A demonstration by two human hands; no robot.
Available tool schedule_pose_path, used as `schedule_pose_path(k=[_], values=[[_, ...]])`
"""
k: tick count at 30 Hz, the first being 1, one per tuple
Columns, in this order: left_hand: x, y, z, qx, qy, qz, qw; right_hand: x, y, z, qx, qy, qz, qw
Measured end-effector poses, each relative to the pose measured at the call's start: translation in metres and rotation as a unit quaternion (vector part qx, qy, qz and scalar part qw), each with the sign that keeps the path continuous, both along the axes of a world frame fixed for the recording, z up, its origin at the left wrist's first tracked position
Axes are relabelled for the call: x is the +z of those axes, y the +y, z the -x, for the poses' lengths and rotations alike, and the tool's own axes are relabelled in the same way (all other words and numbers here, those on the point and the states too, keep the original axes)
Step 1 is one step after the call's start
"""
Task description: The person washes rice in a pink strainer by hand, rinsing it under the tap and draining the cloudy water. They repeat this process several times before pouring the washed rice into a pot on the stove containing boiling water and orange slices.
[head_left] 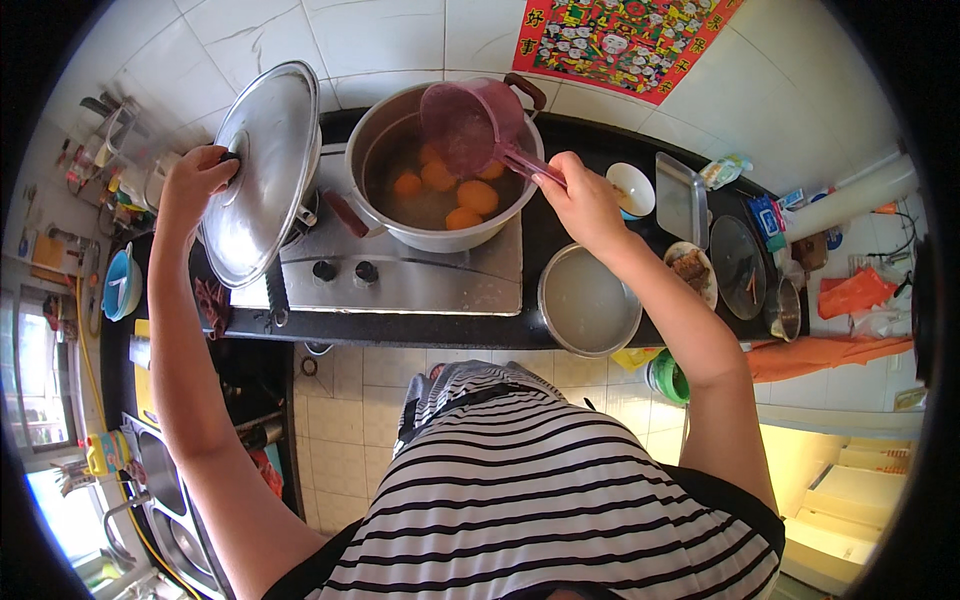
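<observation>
My left hand (pixel 201 178) grips the knob of a large metal pot lid (pixel 262 172), which is held tilted on edge at the left of the stove. My right hand (pixel 581 199) holds the handle of a translucent pink plastic ladle (pixel 472 124) over a big metal pot (pixel 442 238). The ladle's bowl is tipped above the pot's far right side. Several orange, rounded pieces of food (pixel 478 196) sit in the pot's cloudy liquid, some hidden behind the ladle. One brown pot handle (pixel 346 215) points to the front left, the other (pixel 525 90) to the back right.
The pot stands on a steel gas stove (pixel 420 285) with two knobs. To its right are a basin of cloudy liquid (pixel 590 300), a white bowl (pixel 630 187), a metal tray (pixel 682 199) and a plate of food (pixel 690 274). A black pan handle (pixel 276 292) juts over the stove's front left.
</observation>
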State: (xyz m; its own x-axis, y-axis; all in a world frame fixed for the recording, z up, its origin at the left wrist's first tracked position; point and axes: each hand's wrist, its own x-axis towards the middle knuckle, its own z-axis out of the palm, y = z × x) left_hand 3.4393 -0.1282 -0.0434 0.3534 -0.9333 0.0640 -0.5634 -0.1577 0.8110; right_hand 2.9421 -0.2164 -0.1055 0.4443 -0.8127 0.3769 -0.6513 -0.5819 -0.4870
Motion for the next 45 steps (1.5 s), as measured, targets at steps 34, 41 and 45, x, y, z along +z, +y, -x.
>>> schedule_pose_path(k=[34,41,45], values=[[-0.003,0.029,-0.013,0.000,-0.007,0.010,1.000,0.024,-0.010,-0.003,-0.052,-0.156,-0.403,0.900],[-0.004,0.009,-0.014,-0.013,-0.023,-0.008,1.000,-0.003,0.005,0.014,-0.056,-0.430,-0.627,0.647],[-0.002,0.000,-0.017,-0.028,-0.008,-0.006,1.000,-0.001,0.031,-0.010,-0.022,-0.325,-0.419,0.847]])
